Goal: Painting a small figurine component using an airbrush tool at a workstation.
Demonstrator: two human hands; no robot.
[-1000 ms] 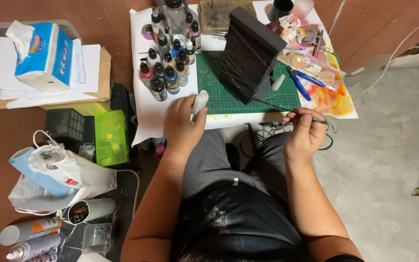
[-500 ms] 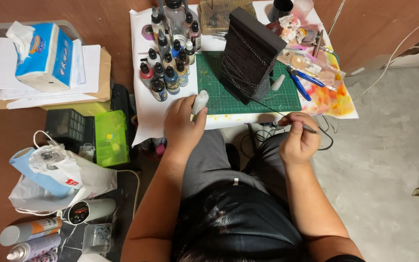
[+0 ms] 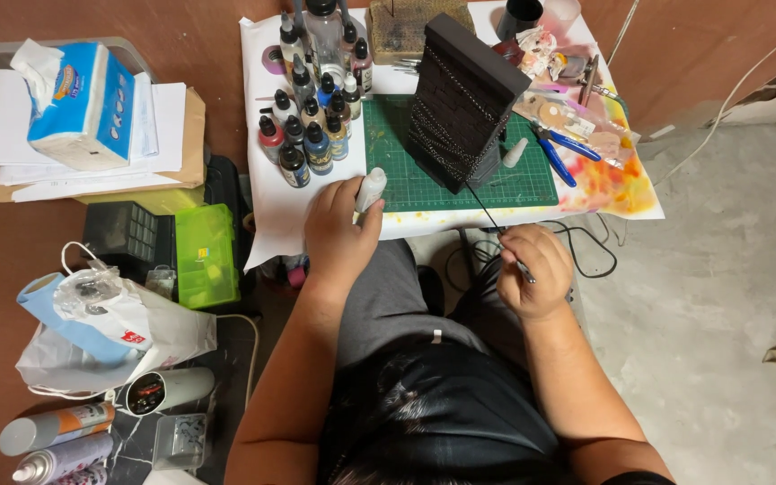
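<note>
My left hand (image 3: 339, 235) grips a small white bottle (image 3: 370, 189) at the near edge of the green cutting mat (image 3: 532, 184). My right hand (image 3: 536, 274) is closed on a thin metal tool (image 3: 521, 267) in front of the table edge. A fine dark strand (image 3: 487, 209) runs from that hand up to the dark brick-wall model (image 3: 462, 99) standing upright on the mat. A cluster of small paint bottles (image 3: 309, 135) stands left of the mat on white paper.
Blue-handled pliers (image 3: 563, 148) and a paint-stained sheet (image 3: 612, 175) lie right of the model. A tissue box (image 3: 83, 103) rests on papers at left. A green plastic case (image 3: 208, 256), a plastic bag (image 3: 110, 332) and spray cans (image 3: 56, 427) are at lower left. Cables (image 3: 586, 251) hang below the table.
My right hand has pulled back from the table edge toward my body, drawing the strand out. My left hand keeps the white bottle in place.
</note>
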